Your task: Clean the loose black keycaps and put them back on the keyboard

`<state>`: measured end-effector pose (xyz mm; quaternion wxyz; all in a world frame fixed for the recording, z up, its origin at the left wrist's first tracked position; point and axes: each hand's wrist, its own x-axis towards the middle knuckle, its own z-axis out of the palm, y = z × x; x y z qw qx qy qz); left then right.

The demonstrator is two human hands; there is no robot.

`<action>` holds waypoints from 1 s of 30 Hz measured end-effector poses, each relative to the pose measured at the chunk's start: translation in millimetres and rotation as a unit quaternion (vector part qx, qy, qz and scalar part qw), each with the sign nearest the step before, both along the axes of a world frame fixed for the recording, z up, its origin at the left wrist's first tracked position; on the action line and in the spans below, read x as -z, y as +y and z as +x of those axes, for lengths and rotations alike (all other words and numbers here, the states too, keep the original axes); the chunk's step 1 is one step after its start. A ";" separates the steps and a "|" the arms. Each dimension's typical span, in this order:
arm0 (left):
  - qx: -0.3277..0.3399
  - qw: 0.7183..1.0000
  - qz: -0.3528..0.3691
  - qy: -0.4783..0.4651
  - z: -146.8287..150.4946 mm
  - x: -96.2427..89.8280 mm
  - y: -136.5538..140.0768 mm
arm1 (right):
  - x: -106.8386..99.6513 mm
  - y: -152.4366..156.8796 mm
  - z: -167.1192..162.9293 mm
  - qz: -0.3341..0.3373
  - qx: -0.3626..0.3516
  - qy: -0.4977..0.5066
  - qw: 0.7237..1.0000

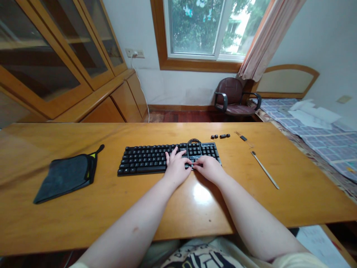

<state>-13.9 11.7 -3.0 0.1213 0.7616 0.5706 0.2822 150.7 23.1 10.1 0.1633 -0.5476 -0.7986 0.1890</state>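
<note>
A black keyboard (147, 158) lies on the wooden desk (83, 223), its cable coiled at the far edge. My left hand (176, 167) rests on the keys right of centre, fingers spread. My right hand (209, 167) sits beside it at the keyboard's right part, fingertips pinched down on a key near the front row. What the fingertips hold, if anything, is hidden. A few loose black keycaps (220, 136) lie on the desk beyond the keyboard's right end.
A dark folded cloth (67, 176) lies at the left of the desk. A thin metal stick (264, 169) and a small dark tool (243, 138) lie at the right. Behind stand a cabinet (55, 67), an armchair (234, 96) and a bed (320, 130).
</note>
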 end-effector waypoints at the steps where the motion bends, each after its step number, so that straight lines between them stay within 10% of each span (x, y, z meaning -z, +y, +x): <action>1: 0.002 1.000 0.004 -0.001 0.0 -0.3 -0.8 | -0.3 -0.6 -0.3 0.003 -0.002 0.002 1.000; 6: -0.001 0.998 0.054 -0.031 -1.0 -10.2 -5.2 | -5.8 -5.5 2.9 0.056 0.025 0.086 0.994; 11: -0.032 0.993 0.090 -0.065 -3.7 -15.7 -3.2 | -19.4 3.8 23.1 0.069 0.196 0.178 0.962; 22: -0.024 0.992 0.074 -0.102 -3.7 -8.3 -1.6 | -16.9 119.1 76.6 -0.038 0.221 -0.096 0.970; 30: -0.036 0.991 0.068 -0.106 -2.0 -14.1 -4.5 | -3.1 139.5 69.0 -0.037 0.195 -0.135 0.971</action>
